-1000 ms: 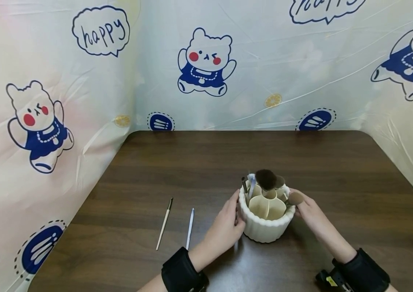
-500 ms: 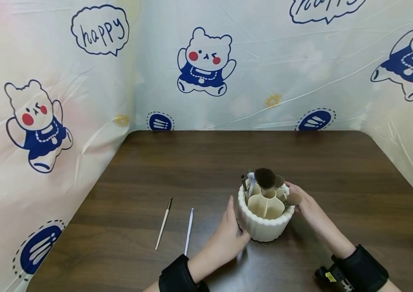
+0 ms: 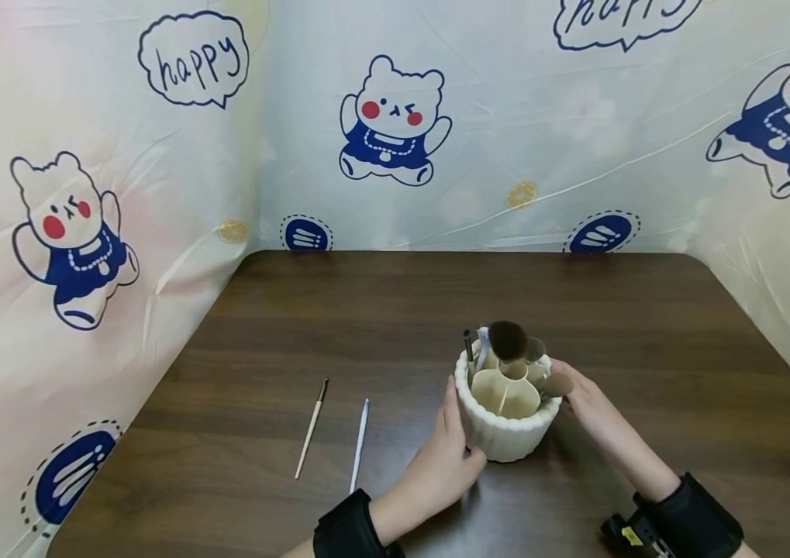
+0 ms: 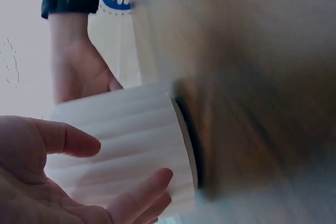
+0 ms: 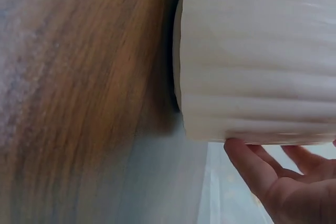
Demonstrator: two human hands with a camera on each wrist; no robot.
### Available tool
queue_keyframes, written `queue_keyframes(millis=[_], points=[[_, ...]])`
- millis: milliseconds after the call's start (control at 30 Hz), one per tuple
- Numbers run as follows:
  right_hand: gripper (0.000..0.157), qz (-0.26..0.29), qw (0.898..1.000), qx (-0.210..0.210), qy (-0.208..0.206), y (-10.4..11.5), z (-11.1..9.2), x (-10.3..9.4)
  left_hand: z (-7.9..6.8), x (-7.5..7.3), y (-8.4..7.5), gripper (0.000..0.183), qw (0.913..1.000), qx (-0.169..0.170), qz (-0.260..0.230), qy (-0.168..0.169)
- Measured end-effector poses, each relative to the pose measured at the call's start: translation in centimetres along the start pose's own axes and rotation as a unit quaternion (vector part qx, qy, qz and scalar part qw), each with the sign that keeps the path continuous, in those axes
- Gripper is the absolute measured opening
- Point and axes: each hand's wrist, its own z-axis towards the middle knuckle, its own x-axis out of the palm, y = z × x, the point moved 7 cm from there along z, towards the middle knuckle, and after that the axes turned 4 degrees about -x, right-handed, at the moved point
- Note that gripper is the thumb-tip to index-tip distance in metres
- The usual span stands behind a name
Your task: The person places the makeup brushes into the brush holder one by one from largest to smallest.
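A cream ribbed brush holder (image 3: 506, 438) with petal-shaped compartments stands on the dark wood table. From it rise a large dark-bristled makeup brush (image 3: 508, 339), a tan-headed brush (image 3: 558, 384), a thin dark-tipped stick (image 3: 467, 342) and a pale blue one (image 3: 483, 349). My left hand (image 3: 439, 453) lies along its left side, fingers extended and thumb spread; the left wrist view has these fingers (image 4: 152, 184) before the ribbed wall. On the right side, my right hand (image 3: 586, 395) touches the wall with its fingers (image 5: 249, 166), seen from below in the right wrist view. Its thumb is hard to make out.
Left of the holder, a thin brush (image 3: 312, 430) with a dark tip and a pale blue stick (image 3: 360, 446) lie on the table (image 3: 395, 302). A printed cloth (image 3: 478, 116) hangs behind and along the sides. Black bands with devices (image 3: 688, 511) circle both wrists.
My left hand drew its fingers back along the holder's side, and its thumb shifted right toward the holder's lower front. The right hand stayed almost where it was. The holder hardly moved.
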Motion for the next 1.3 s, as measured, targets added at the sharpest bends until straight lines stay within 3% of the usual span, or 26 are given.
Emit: queue_keyframes(millis=[233,433,633,833,1067,1300], points=[[0.059,0.004,1.0,0.023,0.011,0.2,-0.2,0.2,0.9,-0.6,0.3,0.094,1.0,-0.002,-0.004,-0.005],[0.065,-0.014,1.0,0.017,0.012,0.4,0.1,0.0,-0.2,0.0,0.4,0.093,0.9999,-0.003,-0.008,-0.008],[0.07,0.001,0.999,0.04,0.015,0.3,0.2,0.1,-1.1,1.0,0.0,0.093,1.0,0.001,0.001,0.007],[0.062,0.001,1.0,0.016,0.023,0.6,0.1,0.3,-0.3,0.6,0.1,0.096,0.9999,-0.012,-0.012,0.0],[0.059,0.019,0.999,0.01,0.047,0.9,-0.2,0.8,1.1,-0.4,0.4,0.094,0.999,0.003,-0.044,-0.004],[0.063,0.006,0.999,-0.016,0.039,1.1,0.3,0.6,0.8,-0.2,0.6,0.09,0.998,0.003,-0.063,0.0]])
